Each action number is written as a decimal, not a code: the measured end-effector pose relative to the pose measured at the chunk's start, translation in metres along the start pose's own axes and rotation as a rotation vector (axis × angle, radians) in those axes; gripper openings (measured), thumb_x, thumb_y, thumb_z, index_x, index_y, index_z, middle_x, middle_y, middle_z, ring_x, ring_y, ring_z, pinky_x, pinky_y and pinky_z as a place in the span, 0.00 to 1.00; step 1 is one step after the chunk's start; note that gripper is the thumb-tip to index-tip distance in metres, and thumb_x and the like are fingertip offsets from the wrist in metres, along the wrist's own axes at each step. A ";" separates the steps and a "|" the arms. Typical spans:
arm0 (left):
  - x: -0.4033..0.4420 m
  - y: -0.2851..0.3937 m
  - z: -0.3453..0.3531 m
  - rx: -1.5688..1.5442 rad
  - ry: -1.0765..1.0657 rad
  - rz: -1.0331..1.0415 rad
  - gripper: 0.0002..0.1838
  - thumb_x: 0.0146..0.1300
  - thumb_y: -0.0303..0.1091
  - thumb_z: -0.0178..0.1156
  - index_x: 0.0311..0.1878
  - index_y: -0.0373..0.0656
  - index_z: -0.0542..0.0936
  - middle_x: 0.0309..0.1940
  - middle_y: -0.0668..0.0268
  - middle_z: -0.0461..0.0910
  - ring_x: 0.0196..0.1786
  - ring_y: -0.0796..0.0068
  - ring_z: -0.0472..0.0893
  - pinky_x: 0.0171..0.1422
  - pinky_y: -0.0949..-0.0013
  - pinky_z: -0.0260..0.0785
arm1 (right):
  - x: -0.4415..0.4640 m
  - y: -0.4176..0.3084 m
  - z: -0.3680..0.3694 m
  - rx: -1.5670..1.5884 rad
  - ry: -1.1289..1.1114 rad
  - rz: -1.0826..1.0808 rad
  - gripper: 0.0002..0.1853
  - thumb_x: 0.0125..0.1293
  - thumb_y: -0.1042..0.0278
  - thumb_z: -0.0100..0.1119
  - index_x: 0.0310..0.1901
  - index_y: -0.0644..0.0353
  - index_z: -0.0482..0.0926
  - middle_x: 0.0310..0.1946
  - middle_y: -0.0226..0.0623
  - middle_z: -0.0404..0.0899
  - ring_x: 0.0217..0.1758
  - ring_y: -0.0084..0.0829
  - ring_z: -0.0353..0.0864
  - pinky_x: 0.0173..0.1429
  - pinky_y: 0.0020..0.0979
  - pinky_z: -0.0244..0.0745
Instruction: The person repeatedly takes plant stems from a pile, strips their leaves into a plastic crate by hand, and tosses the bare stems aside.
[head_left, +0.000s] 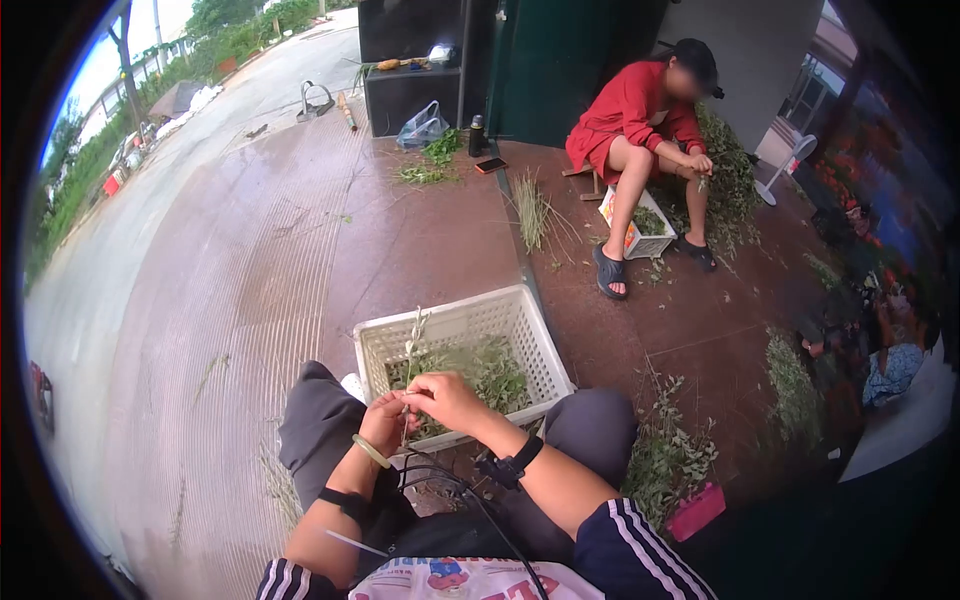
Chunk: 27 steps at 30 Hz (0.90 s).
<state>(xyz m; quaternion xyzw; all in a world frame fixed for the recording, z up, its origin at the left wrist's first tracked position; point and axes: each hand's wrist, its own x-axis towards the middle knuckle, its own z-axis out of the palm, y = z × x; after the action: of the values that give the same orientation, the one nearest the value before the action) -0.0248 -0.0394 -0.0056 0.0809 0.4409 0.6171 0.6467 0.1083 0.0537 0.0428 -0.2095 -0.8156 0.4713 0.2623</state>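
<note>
Both hands meet over the near left part of a white plastic crate (540, 345), which holds loose green leaves (495, 375). My left hand (383, 422) is closed around a thin leafy stem (415, 335) that stands nearly upright. Just to its right, my right hand (445, 398) pinches at the same stem, its fingertips touching those of my left hand. The stem's leafy top rises above the hands, and its lower end shows below them. The crate stands on the floor between my knees.
A seated person in red (630, 105) handles stems over a smaller white crate (655, 245) at the upper right. Leafy branches (665, 455) and a pink object (697, 512) lie right of my knee. Farther off are cut stalks (535, 210), a black bottle (477, 135) and a phone (491, 166).
</note>
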 end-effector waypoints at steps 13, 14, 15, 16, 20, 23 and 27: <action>-0.011 0.002 0.016 0.217 -0.218 -0.064 0.07 0.64 0.33 0.51 0.39 0.40 0.73 0.25 0.69 0.75 0.21 0.82 0.73 0.28 0.76 0.69 | 0.006 0.065 -0.039 -0.091 0.286 0.396 0.20 0.56 0.59 0.58 0.45 0.65 0.75 0.40 0.46 0.79 0.43 0.39 0.78 0.47 0.33 0.71; -0.010 0.001 0.015 0.224 -0.226 -0.054 0.07 0.64 0.33 0.51 0.38 0.39 0.73 0.25 0.69 0.75 0.21 0.82 0.73 0.28 0.77 0.69 | 0.006 0.062 -0.038 -0.046 0.232 0.383 0.19 0.57 0.58 0.58 0.45 0.65 0.75 0.40 0.46 0.79 0.43 0.38 0.78 0.47 0.33 0.71; -0.009 0.000 0.015 0.231 -0.235 -0.043 0.07 0.64 0.33 0.51 0.38 0.39 0.73 0.25 0.69 0.75 0.21 0.82 0.73 0.29 0.77 0.69 | 0.005 0.059 -0.037 -0.001 0.178 0.371 0.19 0.57 0.58 0.57 0.44 0.65 0.76 0.40 0.47 0.79 0.43 0.38 0.78 0.48 0.32 0.70; -0.009 -0.001 0.014 0.238 -0.243 -0.033 0.08 0.64 0.34 0.52 0.38 0.39 0.73 0.25 0.69 0.75 0.21 0.82 0.73 0.29 0.77 0.69 | 0.005 0.056 -0.035 0.044 0.124 0.358 0.19 0.58 0.57 0.57 0.44 0.65 0.76 0.40 0.47 0.79 0.43 0.38 0.78 0.48 0.32 0.70; -0.012 0.001 0.018 0.248 -0.234 -0.031 0.07 0.64 0.34 0.52 0.37 0.40 0.73 0.25 0.69 0.75 0.23 0.82 0.72 0.29 0.77 0.68 | 0.004 0.039 -0.029 0.047 0.069 0.314 0.16 0.58 0.60 0.55 0.39 0.67 0.76 0.35 0.46 0.80 0.38 0.35 0.79 0.43 0.31 0.71; -0.009 -0.001 0.015 0.225 -0.247 -0.029 0.07 0.64 0.34 0.52 0.37 0.41 0.74 0.25 0.69 0.75 0.23 0.82 0.72 0.30 0.77 0.68 | 0.004 0.027 -0.028 -0.024 0.071 0.296 0.13 0.58 0.61 0.55 0.37 0.64 0.77 0.32 0.47 0.79 0.35 0.37 0.79 0.40 0.33 0.70; -0.010 0.000 0.016 0.209 -0.253 0.000 0.06 0.65 0.33 0.50 0.38 0.41 0.73 0.25 0.70 0.74 0.23 0.82 0.70 0.30 0.77 0.66 | 0.003 0.021 -0.021 -0.145 0.069 0.212 0.10 0.59 0.63 0.52 0.32 0.62 0.75 0.28 0.47 0.76 0.32 0.45 0.76 0.36 0.37 0.69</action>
<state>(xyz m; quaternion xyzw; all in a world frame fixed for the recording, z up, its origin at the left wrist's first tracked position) -0.0121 -0.0412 0.0087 0.2246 0.4179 0.5527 0.6852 0.1214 0.0793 0.0341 -0.3292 -0.8113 0.4287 0.2230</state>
